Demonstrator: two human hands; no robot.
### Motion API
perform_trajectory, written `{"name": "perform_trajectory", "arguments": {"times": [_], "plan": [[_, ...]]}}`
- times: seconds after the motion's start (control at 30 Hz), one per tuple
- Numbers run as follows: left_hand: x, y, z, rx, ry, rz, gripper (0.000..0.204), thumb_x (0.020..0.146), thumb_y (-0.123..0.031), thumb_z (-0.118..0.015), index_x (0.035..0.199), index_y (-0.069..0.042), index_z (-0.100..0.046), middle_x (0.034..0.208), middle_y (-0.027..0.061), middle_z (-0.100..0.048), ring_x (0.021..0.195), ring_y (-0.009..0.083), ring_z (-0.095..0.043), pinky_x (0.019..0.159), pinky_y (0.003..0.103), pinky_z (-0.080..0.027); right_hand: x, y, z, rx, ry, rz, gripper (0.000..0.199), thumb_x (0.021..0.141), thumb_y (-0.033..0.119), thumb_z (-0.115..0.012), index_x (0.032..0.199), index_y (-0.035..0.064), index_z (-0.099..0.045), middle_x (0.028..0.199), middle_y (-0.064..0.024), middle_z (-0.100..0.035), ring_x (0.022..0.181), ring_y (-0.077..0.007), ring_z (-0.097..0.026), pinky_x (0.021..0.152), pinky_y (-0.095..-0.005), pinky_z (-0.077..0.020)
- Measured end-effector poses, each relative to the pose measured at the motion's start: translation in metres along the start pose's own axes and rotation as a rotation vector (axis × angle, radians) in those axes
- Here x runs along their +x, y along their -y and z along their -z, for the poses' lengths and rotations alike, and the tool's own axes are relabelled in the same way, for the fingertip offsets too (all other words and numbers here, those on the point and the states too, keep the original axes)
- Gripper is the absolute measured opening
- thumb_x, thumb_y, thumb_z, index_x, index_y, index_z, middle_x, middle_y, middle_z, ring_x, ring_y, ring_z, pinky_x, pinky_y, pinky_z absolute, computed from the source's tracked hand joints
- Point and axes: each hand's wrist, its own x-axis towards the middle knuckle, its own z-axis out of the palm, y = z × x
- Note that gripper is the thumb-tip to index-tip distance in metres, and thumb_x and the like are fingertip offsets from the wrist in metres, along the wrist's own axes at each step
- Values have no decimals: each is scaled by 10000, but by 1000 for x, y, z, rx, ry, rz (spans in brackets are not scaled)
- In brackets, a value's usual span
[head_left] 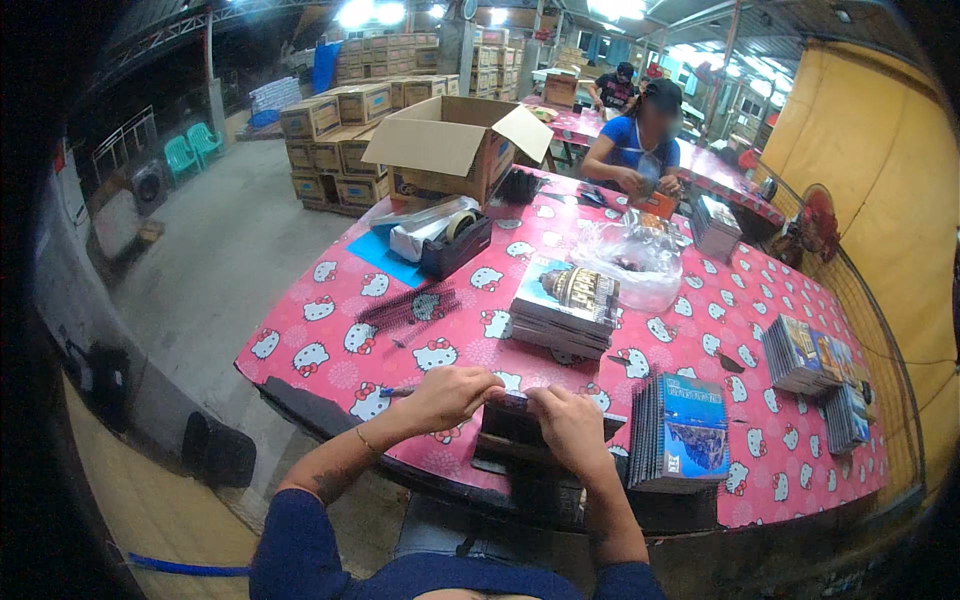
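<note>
At the table's near edge, my left hand (450, 398) and my right hand (566, 424) are both closed in a pinch on the upper edge of a dark notebook (514, 418). The fingertips sit a short way apart along that edge, and the right hand covers part of it. Beyond my hands stands a stack of picture-covered booklets (566, 300). Right of my right hand lies a stack of blue spiral notebooks (692, 425). Black binding coils (408, 308) lie ahead of my left hand, with a small blue-handled tool (398, 392) beside its wrist.
A tape dispenser (455, 245) and an open carton (440, 150) stand far left on the pink table (330, 345). A clear plastic bag (640, 265) lies mid-table. Across it, a person in blue (630, 145) handles something orange. More booklets (800, 355) are at right.
</note>
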Motion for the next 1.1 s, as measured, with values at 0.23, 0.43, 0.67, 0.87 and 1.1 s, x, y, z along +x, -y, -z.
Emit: {"name": "perform_trajectory", "arguments": {"times": [0.23, 0.43, 0.67, 0.87, 1.1], "plan": [[-4, -33, -34, 473, -28, 107, 735, 910, -531, -577, 1406, -13, -415, 1456, 209, -395, 1379, 372, -360, 1107, 587, -246, 2, -4, -4, 63, -49, 0, 147, 939, 212, -588, 1029, 139, -679, 866, -90, -686, 767, -304, -683, 663, -447, -523], [-39, -8, -88, 615, -259, 44, 901, 938, -602, -476, 1565, -23, -183, 1646, 208, -85, 1537, 343, -33, 1169, 644, 3, -2, -1, -7, -1, -18, 35, 204, 932, 216, -590, 1107, 138, -661, 912, -86, -688, 787, -295, -687, 680, -422, -518], [-62, -13, -79, 576, -130, -236, 806, 997, -548, -393, 1560, -13, -174, 1638, 202, -129, 1533, 338, -74, 1181, 613, 46, -31, -21, 14, -80, 38, 6, 293, 908, 140, -591, 1198, 148, -627, 955, -68, -687, 896, -265, -674, 788, -430, -480], [-67, -26, -85, 471, 13, -305, 839, 983, -576, -420, 1539, 18, -217, 1635, 212, -140, 1529, 353, -85, 1170, 636, 51, -28, -23, 22, 0, 30, 9, 277, 884, 136, -628, 1156, 177, -656, 901, -76, -681, 840, -282, -668, 739, -416, -488], [-43, -35, -78, 537, 13, -210, 823, 982, -578, -400, 1545, 1, -237, 1640, 191, -153, 1540, 301, -64, 1171, 635, 16, -24, -27, 20, 45, 43, 8, 274, 899, 147, -617, 1170, 167, -642, 917, -77, -695, 851, -301, -678, 711, -439, -487]]}}
